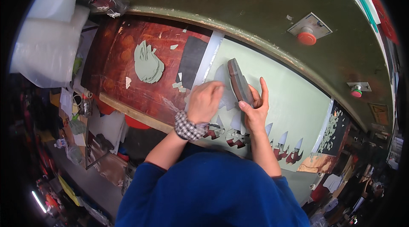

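My right hand [257, 115] grips a cutting die [240, 83], a dark metal-edged shape with a brownish side, and holds it tilted up above a pale green sheet [289, 99]. The thumb lies on its near end and one finger points away from it. Just left of the die is my left hand [205, 102], its fingers bent inward and smeared by motion; whether they hold anything is hidden. A checked band circles that wrist. Cut-out gaps run along the sheet's near edge, and a shaped gap lies partly behind the die.
A stack of pale green cut pieces [148, 67] rests on the red-brown board [119, 50] at the left. Small scraps [330, 135] lie at the right end. Beyond the sheet stands a dark green machine beam [255, 9] with a red button [306, 37].
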`<state>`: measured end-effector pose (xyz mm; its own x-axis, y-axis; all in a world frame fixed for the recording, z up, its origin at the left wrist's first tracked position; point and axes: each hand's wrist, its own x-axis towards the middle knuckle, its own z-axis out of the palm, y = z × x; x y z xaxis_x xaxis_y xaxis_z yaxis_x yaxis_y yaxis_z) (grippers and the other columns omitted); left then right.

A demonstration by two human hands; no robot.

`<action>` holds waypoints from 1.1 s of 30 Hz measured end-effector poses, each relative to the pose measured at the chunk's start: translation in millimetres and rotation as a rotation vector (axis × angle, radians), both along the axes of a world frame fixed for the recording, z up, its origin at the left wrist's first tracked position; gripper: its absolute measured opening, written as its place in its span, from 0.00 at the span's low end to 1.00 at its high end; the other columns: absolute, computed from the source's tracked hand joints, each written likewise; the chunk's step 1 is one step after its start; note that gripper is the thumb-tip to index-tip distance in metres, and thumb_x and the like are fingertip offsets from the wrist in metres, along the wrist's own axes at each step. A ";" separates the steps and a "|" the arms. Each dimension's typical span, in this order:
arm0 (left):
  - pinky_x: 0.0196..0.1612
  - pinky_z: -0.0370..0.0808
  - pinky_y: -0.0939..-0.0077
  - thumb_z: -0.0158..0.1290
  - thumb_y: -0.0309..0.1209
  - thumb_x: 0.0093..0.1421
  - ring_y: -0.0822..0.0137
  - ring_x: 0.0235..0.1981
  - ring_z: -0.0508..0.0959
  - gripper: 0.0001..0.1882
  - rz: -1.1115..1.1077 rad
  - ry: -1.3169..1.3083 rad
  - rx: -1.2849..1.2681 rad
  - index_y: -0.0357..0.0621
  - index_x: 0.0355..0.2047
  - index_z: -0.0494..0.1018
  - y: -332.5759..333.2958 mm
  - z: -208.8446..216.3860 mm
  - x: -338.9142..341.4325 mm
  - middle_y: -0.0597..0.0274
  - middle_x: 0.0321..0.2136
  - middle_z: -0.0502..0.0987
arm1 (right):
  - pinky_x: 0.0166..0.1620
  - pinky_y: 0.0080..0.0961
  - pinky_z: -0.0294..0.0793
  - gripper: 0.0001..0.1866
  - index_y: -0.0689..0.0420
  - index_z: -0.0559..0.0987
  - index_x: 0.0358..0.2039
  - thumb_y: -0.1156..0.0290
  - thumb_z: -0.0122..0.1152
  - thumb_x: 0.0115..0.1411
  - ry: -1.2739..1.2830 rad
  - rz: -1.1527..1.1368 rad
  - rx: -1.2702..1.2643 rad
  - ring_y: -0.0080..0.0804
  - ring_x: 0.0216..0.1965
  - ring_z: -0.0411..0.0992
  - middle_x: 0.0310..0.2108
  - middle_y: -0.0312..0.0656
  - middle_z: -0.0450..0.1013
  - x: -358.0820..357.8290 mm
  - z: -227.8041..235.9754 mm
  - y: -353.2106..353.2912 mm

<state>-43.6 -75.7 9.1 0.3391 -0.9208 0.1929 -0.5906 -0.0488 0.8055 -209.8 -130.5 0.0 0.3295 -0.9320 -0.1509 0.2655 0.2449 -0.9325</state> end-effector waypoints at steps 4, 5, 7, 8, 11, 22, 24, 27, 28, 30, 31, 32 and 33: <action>0.35 0.69 0.62 0.46 0.31 0.63 0.49 0.28 0.74 0.10 -0.017 0.400 0.030 0.39 0.37 0.73 -20.5 -1.8 -20.7 0.51 0.26 0.74 | 0.60 0.32 0.62 0.55 0.56 0.46 0.67 0.80 0.72 0.43 -0.042 -0.001 -0.018 0.37 0.55 0.67 0.52 0.51 0.69 -4.6 -2.6 3.5; 0.35 0.69 0.62 0.46 0.31 0.63 0.49 0.29 0.73 0.10 -0.035 0.468 0.052 0.38 0.37 0.73 -20.9 -3.0 -21.0 0.51 0.26 0.74 | 0.61 0.32 0.60 0.55 0.56 0.46 0.67 0.80 0.71 0.44 -0.044 -0.001 -0.005 0.37 0.55 0.66 0.53 0.51 0.68 -7.2 -4.0 2.3; 0.35 0.68 0.61 0.48 0.30 0.62 0.49 0.30 0.73 0.08 -0.032 0.068 -0.034 0.38 0.36 0.72 -14.7 -4.9 -13.2 0.51 0.26 0.73 | 0.62 0.34 0.58 0.53 0.56 0.47 0.67 0.78 0.70 0.45 -0.255 -0.002 0.114 0.38 0.56 0.65 0.54 0.52 0.67 -15.9 -3.7 -1.8; 0.35 0.68 0.60 0.49 0.30 0.62 0.48 0.30 0.72 0.08 -0.034 -0.120 -0.055 0.38 0.36 0.72 -10.9 -6.9 -5.3 0.50 0.26 0.72 | 0.63 0.34 0.57 0.52 0.57 0.48 0.67 0.77 0.69 0.46 -0.362 -0.002 0.175 0.38 0.57 0.65 0.54 0.52 0.67 -22.3 -3.3 -4.8; 0.36 0.67 0.58 0.51 0.29 0.60 0.47 0.32 0.72 0.06 0.032 -0.353 0.080 0.39 0.32 0.72 6.9 -12.6 11.7 0.50 0.27 0.71 | 0.63 0.34 0.58 0.47 0.57 0.51 0.66 0.70 0.68 0.49 -0.443 -0.124 0.167 0.38 0.56 0.65 0.51 0.49 0.67 -42.4 0.5 -5.4; 0.36 0.65 0.60 0.51 0.29 0.60 0.51 0.31 0.73 0.06 0.119 -0.363 0.018 0.39 0.30 0.72 -6.5 -25.6 11.3 0.54 0.26 0.73 | 0.60 0.38 0.62 0.61 0.61 0.48 0.66 0.72 0.78 0.35 0.858 -0.040 -0.652 0.46 0.56 0.63 0.56 0.54 0.61 -64.9 -0.6 0.6; 0.36 0.65 0.60 0.51 0.29 0.60 0.52 0.31 0.73 0.06 0.125 -0.364 0.032 0.39 0.30 0.72 -12.7 -28.3 13.3 0.54 0.26 0.73 | 0.60 0.40 0.61 0.62 0.61 0.50 0.65 0.72 0.79 0.32 0.930 -0.061 -0.837 0.48 0.57 0.62 0.56 0.54 0.61 -60.5 -6.0 -6.6; 0.35 0.66 0.58 0.50 0.29 0.60 0.50 0.30 0.72 0.05 0.164 -0.293 -0.014 0.40 0.30 0.72 -27.7 -34.7 18.7 0.54 0.26 0.73 | 0.61 0.40 0.61 0.62 0.62 0.51 0.65 0.70 0.80 0.31 0.953 -0.022 -0.845 0.50 0.58 0.60 0.56 0.55 0.61 -61.0 -10.8 -22.5; 0.35 0.66 0.58 0.50 0.29 0.60 0.50 0.30 0.72 0.05 0.178 -0.259 -0.024 0.40 0.30 0.72 -33.5 -37.0 21.1 0.54 0.26 0.73 | 0.61 0.40 0.61 0.61 0.62 0.51 0.65 0.68 0.79 0.32 0.904 -0.019 -0.814 0.49 0.59 0.60 0.57 0.55 0.60 -63.2 -10.1 -29.4; 0.35 0.69 0.63 0.46 0.29 0.64 0.54 0.29 0.73 0.07 0.256 -0.112 -0.066 0.38 0.34 0.71 -44.7 -40.9 29.0 0.52 0.26 0.72 | 0.61 0.41 0.60 0.60 0.62 0.51 0.65 0.66 0.78 0.34 0.833 -0.015 -0.702 0.48 0.60 0.59 0.58 0.54 0.59 -72.2 -4.9 -46.9; 0.35 0.69 0.65 0.45 0.29 0.65 0.56 0.29 0.74 0.08 0.316 0.005 -0.065 0.37 0.35 0.71 -44.8 -41.4 32.8 0.52 0.26 0.72 | 0.60 0.45 0.60 0.57 0.65 0.52 0.63 0.59 0.76 0.38 0.900 -0.088 -0.725 0.54 0.60 0.57 0.60 0.58 0.56 -83.5 5.2 -54.7; 0.34 0.70 0.67 0.44 0.30 0.66 0.58 0.29 0.74 0.09 0.346 0.118 -0.107 0.37 0.37 0.70 -48.4 -43.0 37.4 0.52 0.26 0.73 | 0.61 0.47 0.59 0.53 0.64 0.52 0.64 0.59 0.73 0.44 0.812 -0.296 -0.732 0.51 0.62 0.55 0.62 0.55 0.55 -93.1 11.8 -68.4; 0.33 0.70 0.72 0.41 0.31 0.68 0.63 0.28 0.73 0.11 0.414 0.093 -0.094 0.36 0.39 0.69 -45.2 -42.5 41.6 0.52 0.26 0.73 | 0.61 0.48 0.58 0.47 0.63 0.52 0.64 0.59 0.67 0.52 0.795 -0.483 -0.723 0.48 0.64 0.53 0.63 0.53 0.53 -110.9 23.7 -85.1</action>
<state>-2.0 -120.9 -33.4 0.6958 -0.6837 0.2201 -0.4610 -0.1900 0.8668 -320.7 -215.6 23.7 -0.0301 -0.8874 0.4600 -0.5327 -0.3752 -0.7586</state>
